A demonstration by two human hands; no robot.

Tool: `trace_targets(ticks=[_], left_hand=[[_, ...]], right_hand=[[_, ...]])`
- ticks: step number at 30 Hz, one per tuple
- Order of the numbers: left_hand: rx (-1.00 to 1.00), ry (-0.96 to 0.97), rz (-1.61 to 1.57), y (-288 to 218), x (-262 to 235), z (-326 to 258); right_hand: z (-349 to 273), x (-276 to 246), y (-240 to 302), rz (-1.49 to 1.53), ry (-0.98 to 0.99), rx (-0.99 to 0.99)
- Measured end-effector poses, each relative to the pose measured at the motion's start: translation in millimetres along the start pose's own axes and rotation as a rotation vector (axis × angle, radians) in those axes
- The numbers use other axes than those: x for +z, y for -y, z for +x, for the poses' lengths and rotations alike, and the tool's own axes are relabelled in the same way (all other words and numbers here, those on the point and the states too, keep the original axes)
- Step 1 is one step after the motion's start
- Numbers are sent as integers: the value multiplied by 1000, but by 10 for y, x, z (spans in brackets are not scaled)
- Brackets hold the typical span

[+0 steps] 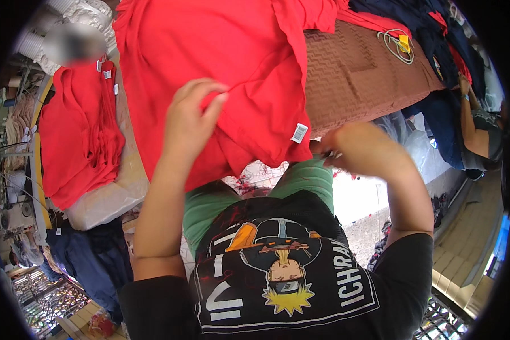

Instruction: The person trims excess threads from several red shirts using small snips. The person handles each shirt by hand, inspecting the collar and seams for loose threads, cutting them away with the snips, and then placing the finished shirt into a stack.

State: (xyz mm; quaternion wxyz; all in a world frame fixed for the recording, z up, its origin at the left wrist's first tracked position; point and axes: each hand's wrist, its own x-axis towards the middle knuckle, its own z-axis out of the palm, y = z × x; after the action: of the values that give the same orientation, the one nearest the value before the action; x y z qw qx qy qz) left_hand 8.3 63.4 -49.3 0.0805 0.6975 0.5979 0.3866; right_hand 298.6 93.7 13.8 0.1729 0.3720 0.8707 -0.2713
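A large red garment point(249, 68) spreads over the table in front of me and hangs down over its near edge towards my lap. A white label point(300, 133) shows at its lower right corner. My left hand point(194, 116) is over the cloth, fingers loosely bent and thumb apart from them, with nothing visible between. To the right, beside the garment's corner, my right hand point(362, 148) is closed and somewhat blurred. A small dark thing point(316, 148) shows at its fingertips, too unclear to name.
A brown patterned padded surface point(357, 73) lies at the right, with a looped cord point(401, 50) on it. More red garments point(79, 136) are piled at the left, above navy cloth point(93, 263). At the far right, a person point(476, 133) handles dark clothing.
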Motion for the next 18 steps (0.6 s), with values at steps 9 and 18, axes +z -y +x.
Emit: trace_targets(ticks=[9, 18], left_hand=[[16, 121, -64, -471, 900, 318], [-10, 999, -64, -305, -585, -538]], right_hand=[[155, 103, -596, 310, -631, -24], [22, 74, -620, 400, -749, 75]])
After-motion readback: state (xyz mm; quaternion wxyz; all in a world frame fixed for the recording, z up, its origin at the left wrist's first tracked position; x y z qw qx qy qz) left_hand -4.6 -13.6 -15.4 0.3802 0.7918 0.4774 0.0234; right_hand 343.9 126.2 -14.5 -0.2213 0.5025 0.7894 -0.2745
